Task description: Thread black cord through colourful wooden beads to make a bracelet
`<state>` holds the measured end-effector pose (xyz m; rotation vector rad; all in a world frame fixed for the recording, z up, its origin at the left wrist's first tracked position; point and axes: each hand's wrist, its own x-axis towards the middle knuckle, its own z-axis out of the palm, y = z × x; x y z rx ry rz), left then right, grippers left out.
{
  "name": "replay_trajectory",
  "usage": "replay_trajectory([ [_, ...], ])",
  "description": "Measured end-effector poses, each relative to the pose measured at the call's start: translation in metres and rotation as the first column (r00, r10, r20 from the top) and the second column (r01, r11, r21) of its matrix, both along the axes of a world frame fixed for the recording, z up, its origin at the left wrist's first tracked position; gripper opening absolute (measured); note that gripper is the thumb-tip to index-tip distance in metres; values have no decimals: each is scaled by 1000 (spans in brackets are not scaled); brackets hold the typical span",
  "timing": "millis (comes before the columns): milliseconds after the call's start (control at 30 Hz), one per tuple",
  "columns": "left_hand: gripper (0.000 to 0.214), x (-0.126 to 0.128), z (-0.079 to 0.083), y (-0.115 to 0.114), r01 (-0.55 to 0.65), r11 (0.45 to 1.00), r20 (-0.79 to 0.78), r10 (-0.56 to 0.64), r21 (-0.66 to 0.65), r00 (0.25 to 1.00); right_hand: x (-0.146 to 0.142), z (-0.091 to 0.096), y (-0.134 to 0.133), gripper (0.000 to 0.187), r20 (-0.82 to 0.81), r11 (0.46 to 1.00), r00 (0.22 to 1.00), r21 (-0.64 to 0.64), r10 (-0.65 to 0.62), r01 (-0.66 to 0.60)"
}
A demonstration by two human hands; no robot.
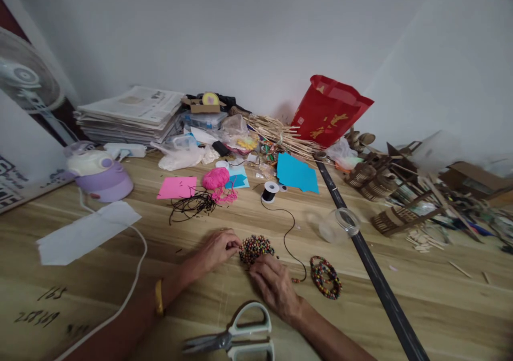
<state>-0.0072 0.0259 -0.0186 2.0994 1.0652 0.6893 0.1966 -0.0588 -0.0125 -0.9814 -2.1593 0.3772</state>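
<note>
A heap of small multicoloured beads (256, 245) lies on the wooden table between my hands. At its left edge is my left hand (222, 249), thumb and fingertips pinched together; anything between them is too small to make out. My right hand (274, 283) rests at the near side of the heap with its fingers bent and pressed together, hiding what they may hold. Right of it, a dark cord (289, 227) runs from a spool (270, 191) and ends in a few threaded beads (296, 280). Finished-looking bead strings (326, 277) lie coiled further right.
Scissors (240, 337) with pale handles lie close to me. Black cord pieces (194, 203), pink yarn (216, 178) and blue paper (297, 173) lie beyond. A clear jar (340, 225) lies by a dark strip (377, 275). A white cable (138, 275) crosses the left.
</note>
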Motion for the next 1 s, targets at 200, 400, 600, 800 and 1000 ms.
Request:
replay_trajectory([
  [200,10,1,2,-1,23,999,-86,-18,48,996,0,-5,0,16,1,1000,1000,27,-9,9],
  [400,11,1,-2,-2,58,990,-174,-35,128,984,-1,-9,3,15,-5,999,1000,43,30,-30],
  [600,9,2,-2,-1,47,990,-228,-15,134,974,-2,-8,3,11,-31,998,998,38,52,-51],
  [800,10,3,4,1,-41,999,-89,40,-5,995,0,-9,3,10,-26,999,999,-1,45,-45],
  [1000,15,3,9,-2,23,999,-67,-26,-49,997,1,-7,4,10,-57,998,997,-25,48,-49],
])
